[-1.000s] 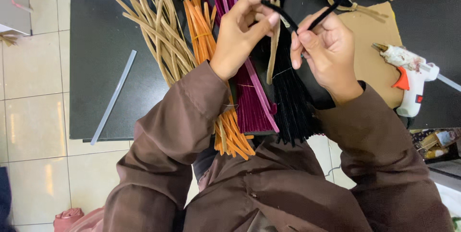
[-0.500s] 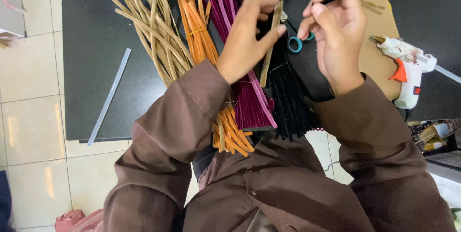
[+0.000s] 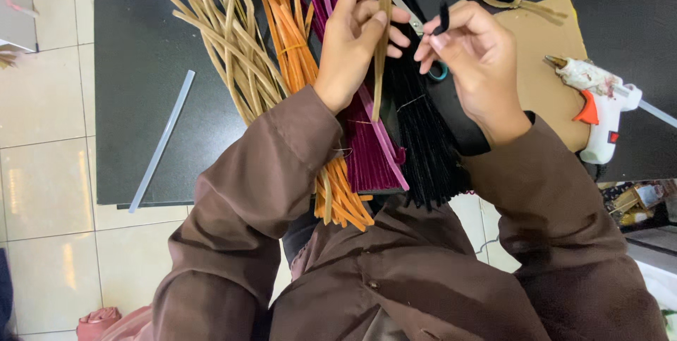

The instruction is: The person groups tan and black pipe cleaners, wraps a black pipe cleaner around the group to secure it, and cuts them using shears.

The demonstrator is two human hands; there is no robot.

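The left hand grips a tan strip upright between thumb and fingers above the magenta bundle, while the right hand pinches a short black piece at its fingertips, a pair of scissors lying between the two hands. The step in hand appears to be trimming or fitting strip stock (the black bundle lies directly beneath). The next move likely calls for steady alignment of both pieces, clear of the glue gun on the black table.
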